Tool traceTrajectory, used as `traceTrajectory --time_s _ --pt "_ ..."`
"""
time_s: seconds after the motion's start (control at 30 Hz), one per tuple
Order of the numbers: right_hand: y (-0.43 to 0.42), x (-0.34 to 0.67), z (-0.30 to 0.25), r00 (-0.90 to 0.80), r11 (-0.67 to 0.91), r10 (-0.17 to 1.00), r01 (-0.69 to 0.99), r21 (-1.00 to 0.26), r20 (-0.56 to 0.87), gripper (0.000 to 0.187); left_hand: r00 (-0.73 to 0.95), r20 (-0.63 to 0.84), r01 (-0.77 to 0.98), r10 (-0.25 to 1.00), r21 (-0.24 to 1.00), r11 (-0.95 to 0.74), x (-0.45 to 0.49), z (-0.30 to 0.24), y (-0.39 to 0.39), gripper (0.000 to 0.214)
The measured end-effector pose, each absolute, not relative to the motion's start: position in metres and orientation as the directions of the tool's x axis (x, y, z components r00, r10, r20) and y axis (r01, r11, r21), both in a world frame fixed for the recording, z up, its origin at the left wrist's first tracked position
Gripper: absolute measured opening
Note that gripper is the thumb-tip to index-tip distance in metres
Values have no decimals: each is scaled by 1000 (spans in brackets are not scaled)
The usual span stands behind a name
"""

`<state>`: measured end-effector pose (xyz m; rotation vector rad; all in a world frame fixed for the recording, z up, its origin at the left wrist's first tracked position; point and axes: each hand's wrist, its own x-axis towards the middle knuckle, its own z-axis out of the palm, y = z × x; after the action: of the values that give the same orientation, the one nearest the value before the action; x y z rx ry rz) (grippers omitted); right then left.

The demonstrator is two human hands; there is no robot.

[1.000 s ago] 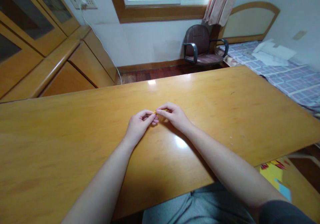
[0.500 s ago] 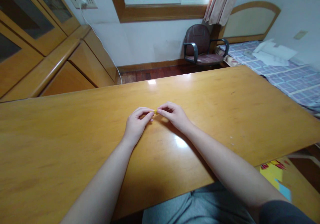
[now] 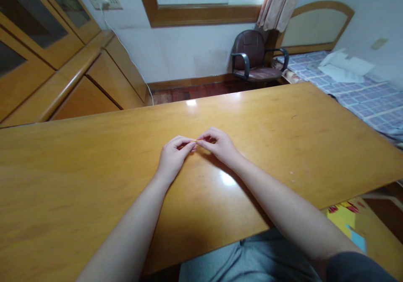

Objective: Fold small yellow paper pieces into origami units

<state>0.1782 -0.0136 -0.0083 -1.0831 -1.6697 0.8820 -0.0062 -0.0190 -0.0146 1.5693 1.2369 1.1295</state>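
My left hand (image 3: 172, 156) and my right hand (image 3: 220, 145) rest on the wooden table (image 3: 94, 168) near its middle, fingertips meeting. Both pinch a tiny yellow thing (image 3: 195, 141) between thumb and fingers; only a sliver of it shows between the fingertips, too small to name. Fingers of both hands are curled closed. My forearms stretch back over the near table edge.
A dark office chair (image 3: 252, 57) stands beyond the table under the window. A bed (image 3: 362, 93) with a checked cover lies at the right. Wooden cabinets (image 3: 47, 63) line the left wall. A colourful sheet (image 3: 346, 221) lies on a surface low at the right.
The yellow thing showed more a second ago; my fingertips have closed over it, leaving a sliver. Both hands stay in nearly the same spot.
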Motion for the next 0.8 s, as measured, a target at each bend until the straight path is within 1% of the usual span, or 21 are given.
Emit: traceTrajectory --time_s 0.2,0.53,0.7,0.8 --pt "-13 179 -8 -188 369 926 281 -886 327 7 125 151 233 981 956 -177 -6 -12 -19 18" --pt "-12 180 -11 -208 316 941 263 -912 266 11 134 231 296 964 919 -262 -6 -8 -20 15" --pt "-12 181 -9 -183 296 948 217 -930 259 8 121 247 313 961 909 -273 -6 -7 -20 12" --pt "-11 180 -10 -171 256 959 177 -950 227 8 115 250 319 961 907 -274 -6 -8 -20 12"
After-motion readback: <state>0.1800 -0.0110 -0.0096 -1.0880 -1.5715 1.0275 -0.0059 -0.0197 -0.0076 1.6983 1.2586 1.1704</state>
